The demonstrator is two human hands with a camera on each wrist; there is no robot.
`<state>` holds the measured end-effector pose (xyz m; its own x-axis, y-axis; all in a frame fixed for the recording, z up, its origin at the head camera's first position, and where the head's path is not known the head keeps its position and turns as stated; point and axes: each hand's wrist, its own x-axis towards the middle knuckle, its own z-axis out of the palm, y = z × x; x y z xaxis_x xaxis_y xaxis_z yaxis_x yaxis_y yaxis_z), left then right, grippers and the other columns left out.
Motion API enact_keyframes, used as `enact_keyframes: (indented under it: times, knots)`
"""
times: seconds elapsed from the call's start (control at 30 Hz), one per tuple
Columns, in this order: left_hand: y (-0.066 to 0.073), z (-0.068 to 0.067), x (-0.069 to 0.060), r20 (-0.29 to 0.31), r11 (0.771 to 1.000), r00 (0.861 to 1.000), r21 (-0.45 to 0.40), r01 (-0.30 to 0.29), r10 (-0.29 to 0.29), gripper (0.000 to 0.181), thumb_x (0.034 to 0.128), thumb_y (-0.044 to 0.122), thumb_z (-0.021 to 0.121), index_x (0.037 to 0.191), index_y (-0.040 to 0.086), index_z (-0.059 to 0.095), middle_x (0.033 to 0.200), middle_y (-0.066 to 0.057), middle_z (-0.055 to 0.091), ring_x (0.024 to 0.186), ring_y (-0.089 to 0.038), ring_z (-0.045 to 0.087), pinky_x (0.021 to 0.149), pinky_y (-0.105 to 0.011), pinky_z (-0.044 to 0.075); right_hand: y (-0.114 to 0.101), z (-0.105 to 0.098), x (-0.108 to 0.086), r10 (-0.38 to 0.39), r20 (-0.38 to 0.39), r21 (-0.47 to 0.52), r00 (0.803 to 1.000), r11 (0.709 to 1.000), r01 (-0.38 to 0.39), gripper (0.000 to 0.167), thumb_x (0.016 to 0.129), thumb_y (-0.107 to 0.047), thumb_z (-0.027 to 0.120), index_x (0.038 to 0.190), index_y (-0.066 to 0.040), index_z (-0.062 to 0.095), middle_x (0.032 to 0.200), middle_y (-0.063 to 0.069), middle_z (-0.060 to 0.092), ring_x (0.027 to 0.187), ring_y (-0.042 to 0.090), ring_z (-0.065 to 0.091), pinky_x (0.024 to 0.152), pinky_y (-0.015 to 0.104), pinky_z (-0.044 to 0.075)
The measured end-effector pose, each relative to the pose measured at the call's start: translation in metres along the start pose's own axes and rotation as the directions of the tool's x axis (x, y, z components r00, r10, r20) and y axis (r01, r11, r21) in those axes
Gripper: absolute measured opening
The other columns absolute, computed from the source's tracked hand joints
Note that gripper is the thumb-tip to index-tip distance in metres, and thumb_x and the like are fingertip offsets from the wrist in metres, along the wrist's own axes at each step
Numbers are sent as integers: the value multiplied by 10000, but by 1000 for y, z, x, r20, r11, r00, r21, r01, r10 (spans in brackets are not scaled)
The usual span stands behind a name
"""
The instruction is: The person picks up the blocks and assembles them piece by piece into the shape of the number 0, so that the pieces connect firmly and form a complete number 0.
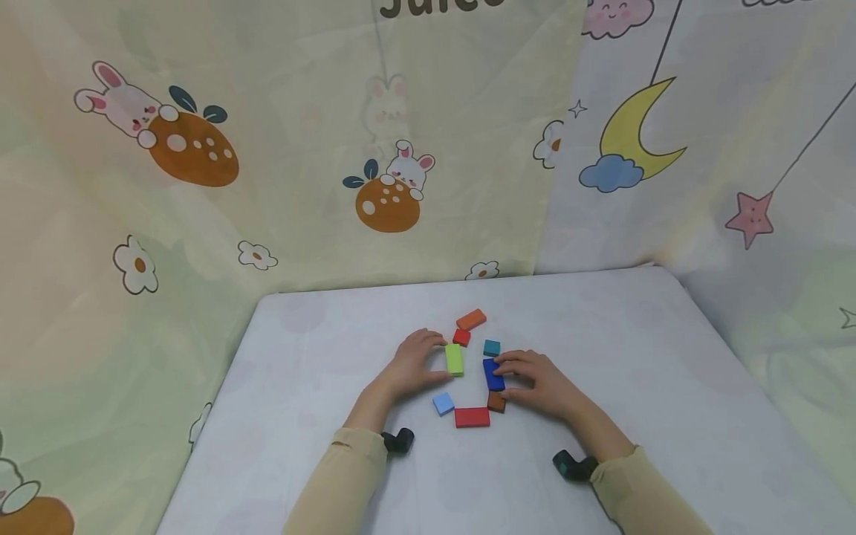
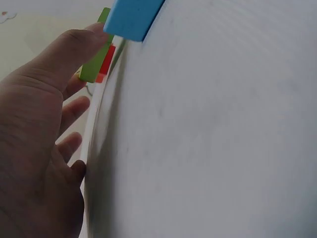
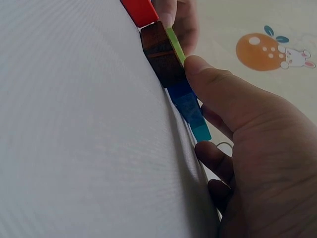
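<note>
Centre of the frame, and both hands are busy on the white table (image 1: 588, 305)! The left hand (image 1: 413, 365) is half closed, thumb at the bottom end of the lime-green block (image 1: 454, 361) and a fingertip at its top: a light end-to-end pinch. Just right of it, the right hand (image 1: 540, 380) curves its fingers over the dark blue block (image 1: 495, 381), thumb down by the seam with the brown block (image 1: 496, 403), a loose pinch by the look of it. Above the green block sits a small red block (image 1: 461, 337), then an orange block (image 1: 472, 319); the teal block (image 1: 492, 348) is just above the dark blue one. Lower down, the red rectangular block (image 1: 472, 417) lies flat, the light blue block (image 1: 443, 404) tilted at its left end. Soft hands probably pay here: small nudges, pressure low on the ends, blocks flat on the cloth. That right thumb is the one to watch, since a heavy push could knock the brown block askew; and the left fingertip wants to clear the small red block on release.
</note>
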<state>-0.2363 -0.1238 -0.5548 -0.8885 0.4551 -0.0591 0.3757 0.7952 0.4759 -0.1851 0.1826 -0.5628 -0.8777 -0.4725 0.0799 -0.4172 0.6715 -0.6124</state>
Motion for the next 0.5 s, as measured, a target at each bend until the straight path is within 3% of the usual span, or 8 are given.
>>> enact_keyframes:
  times: [0.23, 0.5]
  knots:
    - [-7, -8, -21, -24, 998, 1000, -58, 7, -8, 643, 822, 499, 755, 1368, 243, 531, 1473, 28, 484, 1496, -257, 262, 1218, -500, 251, 0, 0, 0, -9, -3, 0, 1000, 1000, 9, 354, 853, -489, 729, 1190, -408, 653, 1392, -100, 554, 1338, 238, 462, 1045, 597, 434]
    - [-12, -6, -42, -34, 999, 999, -35, 27, -28, 646, 832, 497, 746, 1387, 258, 518, 1477, 40, 477, 1505, -251, 243, 1219, -495, 251, 0, 0, 0, -10, -7, 7, 1000, 1000, 10, 350, 851, -485, 733, 1184, -407, 657, 1387, -99, 557, 1331, 235, 465, 1036, 596, 439]
